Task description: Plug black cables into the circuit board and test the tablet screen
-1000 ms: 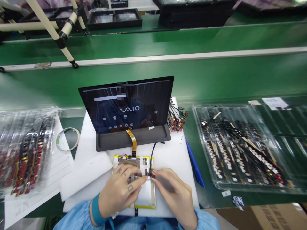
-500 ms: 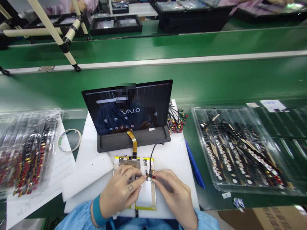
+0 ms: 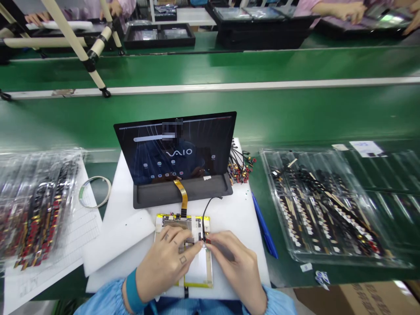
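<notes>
A flat yellow-edged circuit board with a pale battery (image 3: 198, 269) lies on a white foam pad (image 3: 236, 214). An orange ribbon cable (image 3: 181, 194) runs from it up to a lit tablet (image 3: 175, 146) propped in a dark cradle (image 3: 183, 192). My left hand (image 3: 166, 262) rests on the board, fingers curled and pinching at its middle. My right hand (image 3: 234, 264) pinches the red-tipped end of a thin black cable (image 3: 205, 218) against the board. The fingertips of both hands meet there.
A clear tray of cable parts (image 3: 328, 205) sits to the right, another (image 3: 33, 205) to the left. A blue pen (image 3: 264, 229), a tape ring (image 3: 95, 190) and loose red-tipped cables (image 3: 241, 166) lie nearby. Beyond run green conveyor belts (image 3: 295, 113); other people's hands (image 3: 344, 8) work at the far side.
The view has tilted slightly, so everything sits a little lower in the picture. Both hands stay pinched at the same spot on the board.
</notes>
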`<action>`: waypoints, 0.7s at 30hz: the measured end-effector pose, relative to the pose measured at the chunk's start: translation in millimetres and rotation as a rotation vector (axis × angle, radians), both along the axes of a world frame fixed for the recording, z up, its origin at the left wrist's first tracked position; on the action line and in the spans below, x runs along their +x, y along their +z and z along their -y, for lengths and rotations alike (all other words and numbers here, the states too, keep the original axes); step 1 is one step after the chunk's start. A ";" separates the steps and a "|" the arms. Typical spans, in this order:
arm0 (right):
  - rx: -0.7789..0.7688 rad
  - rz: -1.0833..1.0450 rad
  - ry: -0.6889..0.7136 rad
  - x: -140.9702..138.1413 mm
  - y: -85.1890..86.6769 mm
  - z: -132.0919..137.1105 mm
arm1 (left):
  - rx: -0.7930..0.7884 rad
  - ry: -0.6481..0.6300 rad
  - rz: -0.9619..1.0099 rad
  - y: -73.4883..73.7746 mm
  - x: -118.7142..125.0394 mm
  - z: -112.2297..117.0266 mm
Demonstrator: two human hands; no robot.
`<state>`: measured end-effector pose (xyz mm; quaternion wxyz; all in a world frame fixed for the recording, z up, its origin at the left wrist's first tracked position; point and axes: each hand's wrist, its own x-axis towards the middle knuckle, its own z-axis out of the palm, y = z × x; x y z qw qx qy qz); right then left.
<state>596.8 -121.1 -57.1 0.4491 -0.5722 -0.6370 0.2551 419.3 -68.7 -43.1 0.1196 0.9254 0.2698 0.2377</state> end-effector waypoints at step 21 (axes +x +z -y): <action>0.155 0.234 0.023 23.0 -8.7 -2.6 | 0.250 0.544 -0.282 11.3 5.0 -58.0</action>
